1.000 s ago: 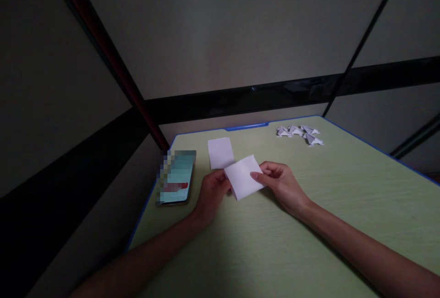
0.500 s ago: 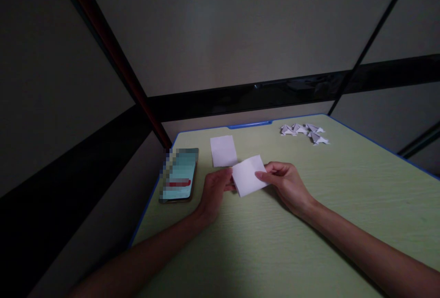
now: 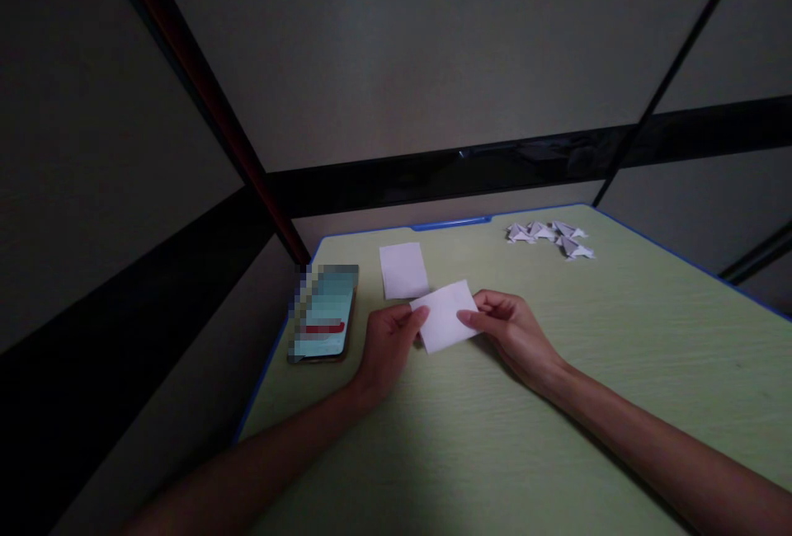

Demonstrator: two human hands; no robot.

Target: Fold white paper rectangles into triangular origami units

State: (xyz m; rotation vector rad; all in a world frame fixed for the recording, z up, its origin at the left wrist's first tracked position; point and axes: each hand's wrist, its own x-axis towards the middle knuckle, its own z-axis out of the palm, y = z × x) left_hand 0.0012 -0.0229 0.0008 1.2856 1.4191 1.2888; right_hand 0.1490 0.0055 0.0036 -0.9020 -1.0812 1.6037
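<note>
Between my two hands is a small white sheet of paper (image 3: pixel 444 323), tilted slightly and held just above the table. My left hand (image 3: pixel 389 346) pinches its left edge, thumb on top and fingers hidden underneath. At the opposite edge, my right hand (image 3: pixel 516 334) grips it the same way, thumb pressed on the face. Just beyond the held paper lies a white square stack of paper (image 3: pixel 403 270) on the table. Several folded white paper figures (image 3: pixel 572 248), shaped like frogs, sit in a group at the far right.
A phone (image 3: pixel 325 313) with a lit, partly blurred screen lies at the table's left edge. The light green table (image 3: pixel 619 330) has a blue rim with a blue tray-like groove (image 3: pixel 451 223) at the back. A grey panelled wall (image 3: pixel 421 66) stands close behind.
My left thumb has come down onto the paper's left edge, and the paper has shifted slightly left. My right hand keeps its hold.
</note>
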